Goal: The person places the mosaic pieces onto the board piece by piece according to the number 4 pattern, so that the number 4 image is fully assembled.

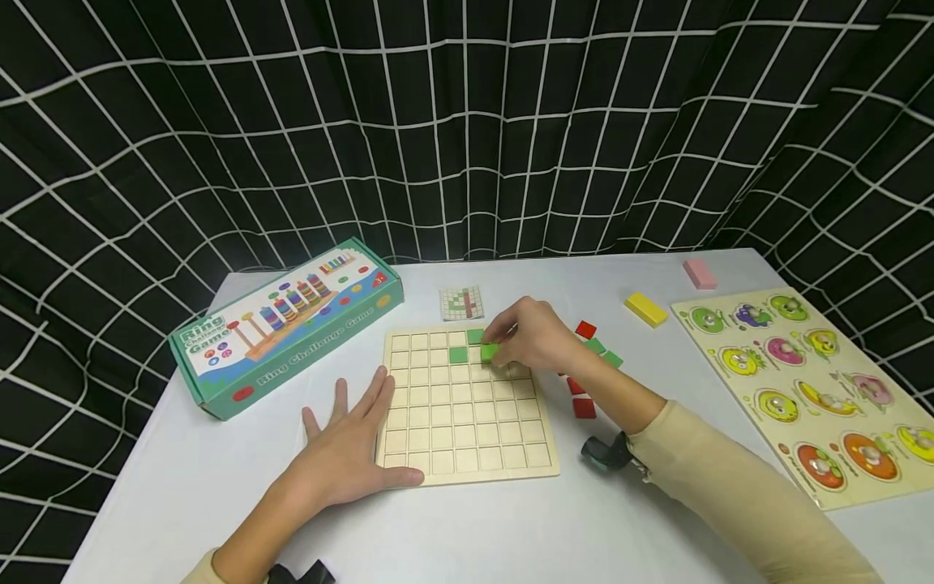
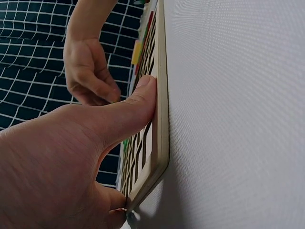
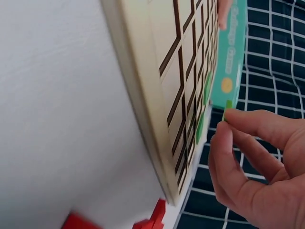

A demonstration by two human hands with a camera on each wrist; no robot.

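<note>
A square wooden grid board (image 1: 467, 438) lies on the white table. My left hand (image 1: 343, 458) rests at its near left corner, fingers spread straight along the left side and thumb (image 2: 136, 102) on the front rim. Over the board's far right part, my right hand (image 1: 536, 337) pinches a small green tile (image 3: 228, 104) between thumb and fingertips. Two green tiles sit in cells close by, one in the far row (image 1: 475, 336) and another green tile (image 1: 458, 355) one row nearer. A small printed pattern card (image 1: 462, 303) lies just beyond the board.
Several red tiles (image 1: 584, 408) and green tiles (image 1: 611, 358) lie right of the board, partly behind my right forearm. A green game box (image 1: 292, 324) stands at the back left. Farther right are a yellow block (image 1: 646, 310), a pink block (image 1: 700, 274) and a fruit puzzle board (image 1: 751, 422).
</note>
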